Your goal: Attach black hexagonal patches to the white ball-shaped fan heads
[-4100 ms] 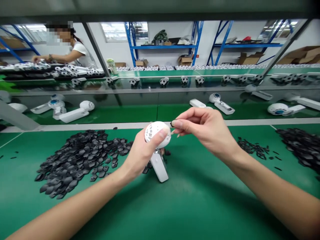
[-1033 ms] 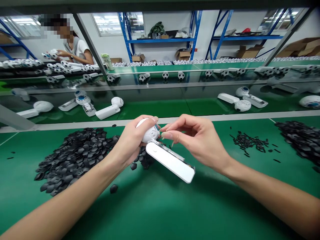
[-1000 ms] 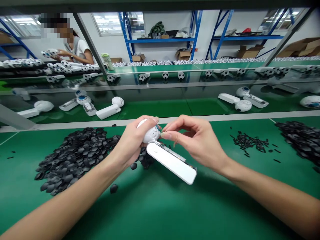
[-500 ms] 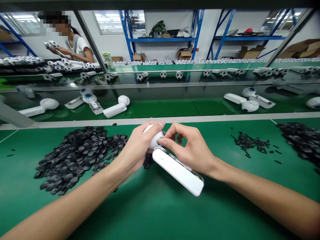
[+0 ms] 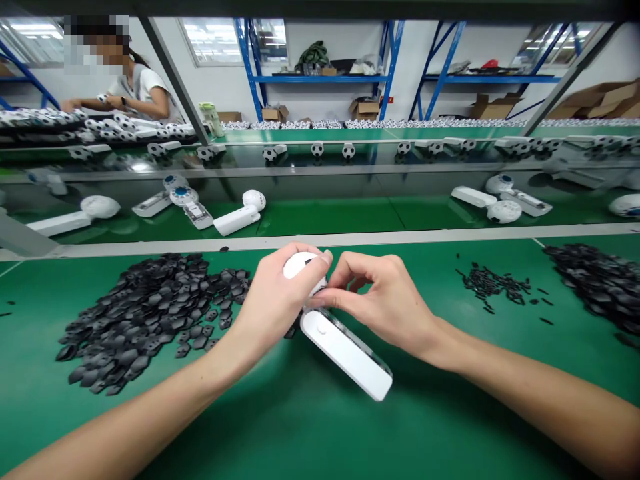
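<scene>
My left hand (image 5: 270,293) is wrapped round the ball-shaped head of a white handheld device (image 5: 347,357). A dark patch shows on the ball beside my thumb. The device's long flat handle slants down to the right, over the green table. My right hand (image 5: 393,293) touches the ball's lower right side with thumb and fingertips pinched together. Whatever may be between those fingertips is hidden. Left of the hands lies a heap of small black plastic panels (image 5: 155,300), and a few more show partly beneath the device.
Small black slips (image 5: 493,283) and another black heap (image 5: 590,287) lie to the right. Beyond a pale rail (image 5: 350,238), similar white devices (image 5: 237,219) rest on a green belt (image 5: 325,210). A co-worker (image 5: 145,93) is at the far left among football-patterned devices.
The device's handle has swung slightly down and left, and the ball has turned in my left hand. My right fingertips have shifted lower on it. The co-worker's arms have lowered.
</scene>
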Demonstrator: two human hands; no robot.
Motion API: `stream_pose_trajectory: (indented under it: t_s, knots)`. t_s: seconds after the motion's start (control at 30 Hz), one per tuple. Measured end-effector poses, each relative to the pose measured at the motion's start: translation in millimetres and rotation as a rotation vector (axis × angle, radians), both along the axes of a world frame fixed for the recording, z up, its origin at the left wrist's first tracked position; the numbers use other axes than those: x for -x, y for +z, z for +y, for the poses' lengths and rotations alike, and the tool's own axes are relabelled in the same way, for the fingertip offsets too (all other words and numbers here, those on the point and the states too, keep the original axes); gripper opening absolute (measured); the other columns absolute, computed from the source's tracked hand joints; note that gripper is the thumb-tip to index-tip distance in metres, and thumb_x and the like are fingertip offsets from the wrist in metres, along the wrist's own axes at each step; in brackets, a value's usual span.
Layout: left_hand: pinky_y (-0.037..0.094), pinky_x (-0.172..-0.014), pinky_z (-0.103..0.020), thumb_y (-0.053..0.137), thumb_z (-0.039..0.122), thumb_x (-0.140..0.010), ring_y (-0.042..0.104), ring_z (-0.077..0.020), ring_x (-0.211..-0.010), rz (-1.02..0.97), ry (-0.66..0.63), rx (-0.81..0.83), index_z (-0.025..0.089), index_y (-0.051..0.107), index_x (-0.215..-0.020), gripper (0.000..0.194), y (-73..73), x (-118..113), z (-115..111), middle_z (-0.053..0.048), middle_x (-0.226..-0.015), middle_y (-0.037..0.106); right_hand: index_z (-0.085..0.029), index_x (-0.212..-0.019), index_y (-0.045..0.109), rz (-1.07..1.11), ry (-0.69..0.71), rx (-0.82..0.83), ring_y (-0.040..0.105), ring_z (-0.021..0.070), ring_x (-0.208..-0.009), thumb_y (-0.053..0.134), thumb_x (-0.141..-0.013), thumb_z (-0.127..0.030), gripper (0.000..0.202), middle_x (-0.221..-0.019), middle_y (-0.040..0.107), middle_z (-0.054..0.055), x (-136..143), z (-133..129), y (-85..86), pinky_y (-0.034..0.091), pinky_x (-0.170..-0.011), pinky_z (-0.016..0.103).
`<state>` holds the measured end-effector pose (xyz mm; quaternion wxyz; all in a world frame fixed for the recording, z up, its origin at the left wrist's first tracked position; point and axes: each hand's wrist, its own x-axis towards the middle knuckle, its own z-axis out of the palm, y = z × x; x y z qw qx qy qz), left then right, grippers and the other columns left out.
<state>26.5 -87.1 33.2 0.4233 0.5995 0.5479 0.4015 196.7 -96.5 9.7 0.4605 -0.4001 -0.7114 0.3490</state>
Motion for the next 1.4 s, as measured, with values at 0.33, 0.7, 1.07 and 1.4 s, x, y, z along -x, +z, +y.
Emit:
stream_pose_trajectory:
  t_s: [0.33,0.7,1.07,1.4]
  knots:
    - [0.043,-0.055,-0.021,0.07,0.04,-0.079,0.055,-0.0141,-0.067,0.066,0.026,-0.096,0.018,0.072,-0.08,0.022,11.1,-1.0,-6.7,0.0,-0.076,0.069,-0.021,-0.074,0.061,-0.016,0.005,0.049,0.064,0.0115,-0.066,0.097,-0.08,-0.027,0.037,-0.073,0.073,-0.006,-1.5,0.3,9.9,0.047,-0.058,0.022]
    - [0.049,-0.059,-0.024,0.068,0.041,-0.084,0.062,-0.0169,-0.072,0.015,0.018,-0.132,0.019,0.073,-0.079,0.023,20.0,-2.1,-9.7,-0.001,-0.078,0.072,-0.024,-0.083,0.053,-0.292,-0.249,-0.728,0.058,0.0121,-0.06,0.057,-0.113,-0.056,0.045,-0.07,0.066,-0.002,7.5,0.1,-12.3,0.037,-0.056,0.028]
    - [0.04,-0.057,-0.028,0.076,0.039,-0.085,0.057,-0.0163,-0.064,0.194,-0.072,-0.487,0.022,0.073,-0.08,0.018,39.0,24.1,-1.3,-0.001,-0.077,0.07,-0.023,-0.103,0.079,-0.72,-0.049,-0.052,0.072,0.0194,-0.084,0.075,-0.103,-0.026,0.005,-0.098,0.084,0.002,-20.8,34.9,-7.9,0.036,-0.068,0.029]
    - [0.046,-0.069,-0.034,0.06,0.04,-0.095,0.063,-0.0211,-0.071,0.347,-0.247,-0.607,0.023,0.072,-0.082,0.024,20.4,12.5,-5.8,-0.004,-0.081,0.073,-0.018,-0.106,0.08,-1.014,0.095,-0.169,0.071,0.0241,-0.09,0.066,-0.109,-0.031,0.019,-0.103,0.08,0.011,-15.5,38.4,-25.2,0.032,-0.066,0.033]
